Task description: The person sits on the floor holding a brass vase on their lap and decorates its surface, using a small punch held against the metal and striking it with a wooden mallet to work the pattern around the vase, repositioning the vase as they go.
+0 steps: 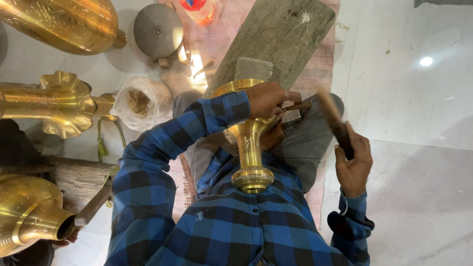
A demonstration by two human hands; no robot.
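On a pale polished floor, seen from the head camera, a person in a blue-and-black checked shirt sits with a brass stand [250, 148] resting across the lap. Its long axis runs away from the body: the ringed foot points back at the chest, and the wide rim lies farther out, against a grey stone slab [276, 37].

The left hand [266, 100] is closed over the far, wide end of the brass stand, fingers curled round a thin dark punch [295, 106] that lies nearly level and points toward the right side. The right hand [354, 165] is clenched on the handle of a wooden mallet [331, 113], whose head is raised and motion-blurred just beyond the free end of the punch. So the left hand is on the piece, while the right stands off to the side of it, with the mallet head nearest the punch, near but not visibly touching.

Around the person lie other brass pieces: a fluted brass column [59, 103], a large brass vessel [64, 22] at top left and a brass bell-mouthed piece [29, 212] at bottom left, and a clear plastic bag [140, 101].
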